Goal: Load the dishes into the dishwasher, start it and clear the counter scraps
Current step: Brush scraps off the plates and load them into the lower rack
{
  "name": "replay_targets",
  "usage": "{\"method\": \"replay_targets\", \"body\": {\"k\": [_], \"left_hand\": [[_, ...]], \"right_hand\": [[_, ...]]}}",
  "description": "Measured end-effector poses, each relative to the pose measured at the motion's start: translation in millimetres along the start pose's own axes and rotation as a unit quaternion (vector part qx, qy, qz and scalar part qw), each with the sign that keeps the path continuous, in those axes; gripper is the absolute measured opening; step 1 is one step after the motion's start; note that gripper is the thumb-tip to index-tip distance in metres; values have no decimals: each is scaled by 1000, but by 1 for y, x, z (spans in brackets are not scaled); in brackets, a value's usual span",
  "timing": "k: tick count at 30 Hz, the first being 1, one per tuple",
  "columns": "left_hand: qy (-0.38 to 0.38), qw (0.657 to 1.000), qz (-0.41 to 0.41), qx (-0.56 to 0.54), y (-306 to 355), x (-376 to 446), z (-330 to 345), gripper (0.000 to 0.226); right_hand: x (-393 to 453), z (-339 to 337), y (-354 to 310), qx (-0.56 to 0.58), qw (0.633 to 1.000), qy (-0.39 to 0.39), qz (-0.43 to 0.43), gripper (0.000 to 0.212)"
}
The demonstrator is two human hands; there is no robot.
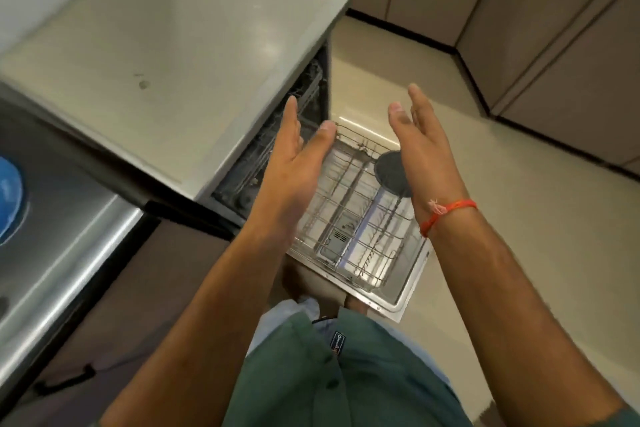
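I see both hands, left hand [294, 163] and right hand [420, 152], held flat-fingered and empty above the pulled-out rack [349, 218] (one dark dish [389, 173] loaded), probably between loads.

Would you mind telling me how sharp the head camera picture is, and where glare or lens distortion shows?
Head view: soft overall, with motion blur on the left hand and right hand; bright glare streaks on the steel sink edge and a sheen on the countertop; wide-angle bending curves the cabinet lines.
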State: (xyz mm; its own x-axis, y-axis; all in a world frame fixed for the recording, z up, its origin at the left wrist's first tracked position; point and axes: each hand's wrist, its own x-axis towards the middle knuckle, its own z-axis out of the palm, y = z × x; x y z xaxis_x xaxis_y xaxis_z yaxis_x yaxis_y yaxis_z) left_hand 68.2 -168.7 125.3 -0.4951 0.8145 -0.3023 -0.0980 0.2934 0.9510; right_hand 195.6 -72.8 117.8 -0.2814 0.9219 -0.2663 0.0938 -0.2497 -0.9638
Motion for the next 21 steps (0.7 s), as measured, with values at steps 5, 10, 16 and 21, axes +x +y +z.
{"method": "replay_targets", "body": {"k": [5, 10, 16, 21], "left_hand": [[91, 995, 11, -37, 8, -32, -50, 71], [191, 979, 26, -65, 9, -65, -123, 70], [272, 958, 41, -79, 10, -100, -214, 69], [326, 938, 62, -100, 0, -139, -295, 68]], "right_hand": [[-18, 53, -22, -15, 995, -101, -20, 56], [-51, 127, -39, -37, 978, -201, -45, 55], [-98, 224, -44, -55, 959, -268, -78, 53], [-137, 313, -39, -89, 933, -333, -104, 55]]}}
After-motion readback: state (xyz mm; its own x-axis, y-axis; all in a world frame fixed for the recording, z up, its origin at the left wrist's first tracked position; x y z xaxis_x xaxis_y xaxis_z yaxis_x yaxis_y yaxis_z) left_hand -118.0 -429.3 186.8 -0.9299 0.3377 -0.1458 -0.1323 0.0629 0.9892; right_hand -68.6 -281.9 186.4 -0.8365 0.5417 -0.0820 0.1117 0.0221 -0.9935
